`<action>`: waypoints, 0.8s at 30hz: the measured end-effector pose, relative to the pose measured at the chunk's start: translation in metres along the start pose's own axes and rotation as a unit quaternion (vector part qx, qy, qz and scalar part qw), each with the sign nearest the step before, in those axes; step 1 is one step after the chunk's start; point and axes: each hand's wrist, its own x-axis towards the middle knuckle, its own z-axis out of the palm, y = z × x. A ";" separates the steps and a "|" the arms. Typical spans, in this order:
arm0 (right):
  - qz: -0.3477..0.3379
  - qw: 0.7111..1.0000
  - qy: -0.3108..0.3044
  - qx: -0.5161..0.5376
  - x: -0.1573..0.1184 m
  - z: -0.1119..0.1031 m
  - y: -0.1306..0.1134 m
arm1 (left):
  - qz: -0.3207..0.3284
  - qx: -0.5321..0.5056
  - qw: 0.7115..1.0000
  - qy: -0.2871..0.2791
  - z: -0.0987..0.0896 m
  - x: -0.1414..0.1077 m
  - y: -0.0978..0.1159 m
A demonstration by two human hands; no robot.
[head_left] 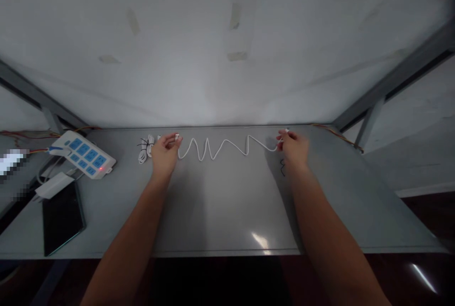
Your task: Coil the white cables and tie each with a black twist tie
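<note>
A white cable (224, 142) runs in zigzag bends across the grey table between my two hands. My left hand (168, 150) pinches one end of it, where a small white plug (177, 136) shows at the fingertips. The other end is gripped by my right hand (294, 147), with a white tip (286, 130) poking out above the fingers. Just left of my left hand lies a coiled white cable (143, 150) bound with a dark tie. A thin black tie (283, 167) rests on the table beside my right wrist.
At the left stands a white power strip (88, 154) with blue sockets and a lit red light. In front of it are a white adapter (55, 185) and a dark tablet (63, 218). The table (234, 211) backs onto a pale wall (185, 78); metal frame bars (394, 71) flank it.
</note>
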 end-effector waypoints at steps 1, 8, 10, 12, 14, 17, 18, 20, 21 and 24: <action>0.002 1.000 0.026 -0.013 0.002 -0.003 0.000 | -0.002 0.012 1.000 0.023 -0.003 0.001 0.001; -0.021 0.996 0.080 -0.037 0.008 -0.011 -0.001 | -0.005 0.023 0.995 0.096 -0.011 0.005 0.001; -0.045 0.998 0.011 -0.036 0.002 -0.003 -0.001 | -0.014 -0.020 0.998 0.063 -0.001 -0.001 0.002; -0.056 0.993 -0.096 -0.036 -0.010 0.009 -0.002 | -0.019 -0.066 0.998 -0.004 0.011 -0.011 0.004; -0.075 0.975 -0.203 -0.056 -0.025 0.021 -0.004 | -0.022 -0.082 0.993 -0.079 0.023 -0.023 0.008; -0.113 0.943 -0.295 -0.107 -0.050 0.035 -0.010 | -0.007 -0.071 0.988 -0.137 0.033 -0.037 0.015; -0.117 0.937 -0.309 -0.110 -0.058 0.037 -0.013 | 0.004 -0.071 0.987 -0.146 0.034 -0.041 0.018; -0.133 0.930 -0.326 -0.103 -0.071 0.040 -0.018 | 0.037 -0.080 0.983 -0.161 0.034 -0.045 0.022; -0.153 0.926 -0.332 -0.100 -0.076 0.040 -0.021 | 0.055 -0.086 0.980 -0.169 0.034 -0.047 0.024; -0.232 0.904 -0.341 -0.109 -0.086 0.039 -0.027 | 0.104 -0.092 0.972 -0.188 0.032 -0.049 0.031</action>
